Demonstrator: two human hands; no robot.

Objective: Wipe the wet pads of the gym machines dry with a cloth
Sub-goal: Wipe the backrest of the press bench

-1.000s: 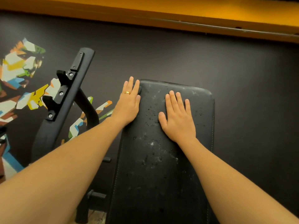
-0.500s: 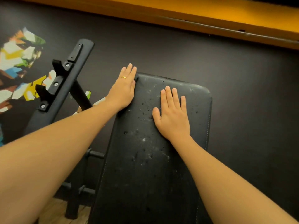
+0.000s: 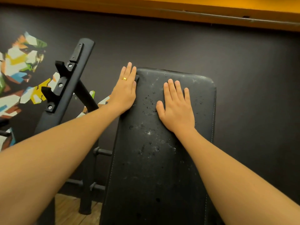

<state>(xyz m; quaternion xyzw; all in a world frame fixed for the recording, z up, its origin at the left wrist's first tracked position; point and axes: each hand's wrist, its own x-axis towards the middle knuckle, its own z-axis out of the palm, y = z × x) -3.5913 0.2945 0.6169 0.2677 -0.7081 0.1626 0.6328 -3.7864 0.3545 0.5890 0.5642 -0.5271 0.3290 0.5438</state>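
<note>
— Against the dark wall (image 3: 243, 62), head view: black machine pad (image 3: 162, 168) runs from bottom centre up to mid-frame, pale stitching down its sides. Wet?
— Yes. Scattered water drops (image 3: 148, 101) over the upper and middle stretch, pale smears among them.
— Hands?
— Flat, both. Person's left hand (image 3: 125, 93): fingers straight and close together, laid along the pad's upper left edge, gold ring (image 3: 124, 78) on one finger. Person's right hand (image 3: 177, 109): palm down on the upper pad, fingers straight, slightly spread, drops just beside the thumb. Neither grips anything. They lie apart, a wet strip of pad between.
— Surroundings?
— Leaning left of the pad, a black steel upright (image 3: 68, 82) with bolted brackets. Short peg (image 3: 102, 151) juts out below the left forearm. Angular coloured mural (image 3: 21, 65) on the wall, far left. Orange band (image 3: 162, 5) across the top. Wood floor (image 3: 68, 210), bottom left.
</note>
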